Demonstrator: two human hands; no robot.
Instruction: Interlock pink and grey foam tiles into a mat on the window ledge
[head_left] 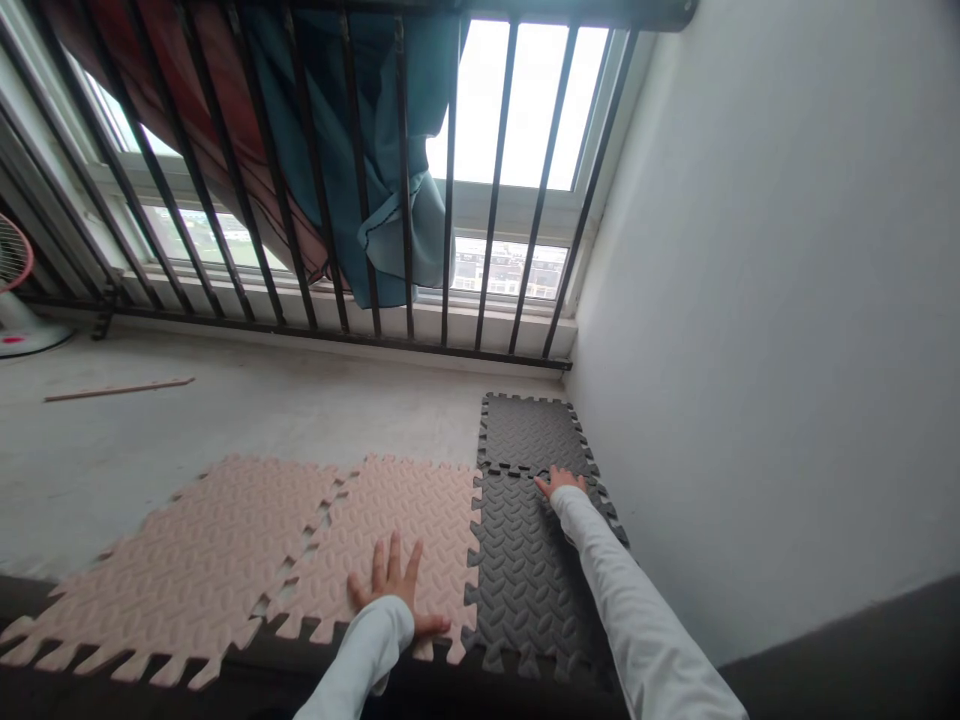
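My left hand (390, 585) lies with fingers spread on a pink foam mat tile (427, 500) that has toothed edges. Against that tile's right side sits a dark grey foam mat tile (517, 570). Near the far edge of this grey tile rests my right hand (561, 482), fingers apart, close to the seam with a second grey tile (529, 430) behind it. Narrow gaps show along that seam. Another pink tile (202, 550) lies to the left, with gaps between it and the first pink one.
A white wall (765, 300) rises at the right, beside the grey tiles. Black railing bars (405, 180) and hanging cloth (330, 130) stand before the windows. On the pale floor (300, 400) lies a thin strip (120, 390); a fan (26, 320) stands far left.
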